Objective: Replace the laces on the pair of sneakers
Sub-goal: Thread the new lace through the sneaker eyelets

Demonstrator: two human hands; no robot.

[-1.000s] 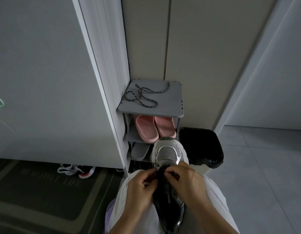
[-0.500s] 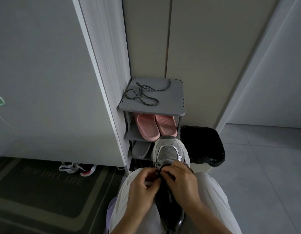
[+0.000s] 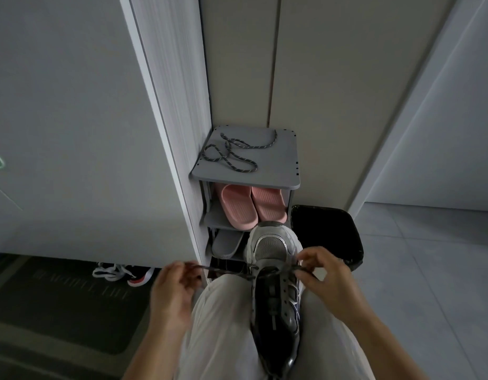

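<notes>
Grey-tiled hallway: grey mesh sneaker [image 3: 273, 248] points away; left hand [image 3: 173, 292] and right hand [image 3: 325, 281] pinch its dark speckled lace [image 3: 223, 270] crosswise.

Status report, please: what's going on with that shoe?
Left hand, right hand: each pinching a dark speckled lace end. Grey mesh sneaker on lap. Nothing blocking.

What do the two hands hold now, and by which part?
The dark lace threaded through the sneaker: the left hand pinches its left strand, the right hand its right strand. Neither hand grips the sneaker itself.
</notes>
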